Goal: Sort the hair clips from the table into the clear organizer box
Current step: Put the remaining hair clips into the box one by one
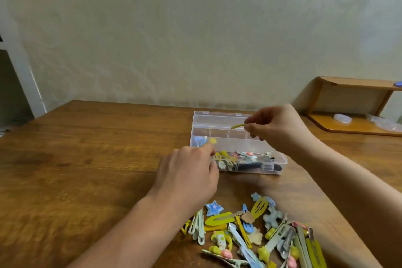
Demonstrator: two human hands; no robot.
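The clear organizer box (pixel 221 118) lies open in the middle of the wooden table, with several clips in its front compartment. My right hand (pixel 276 128) hovers over the box's back compartments and pinches a thin yellow hair clip (pixel 237 126) by one end. My left hand (pixel 189 172) rests at the box's front left corner, its fingers on a yellow clip (pixel 219 156) at the rim. A heap of colourful hair clips (pixel 256 233) lies on the table in front of the box, near me.
A small wooden shelf (pixel 352 104) stands at the back right against the wall, with clear plastic items on its lower board. The table's right edge runs diagonally past the clip heap. Bare wood (pixel 87 159) spreads to the left.
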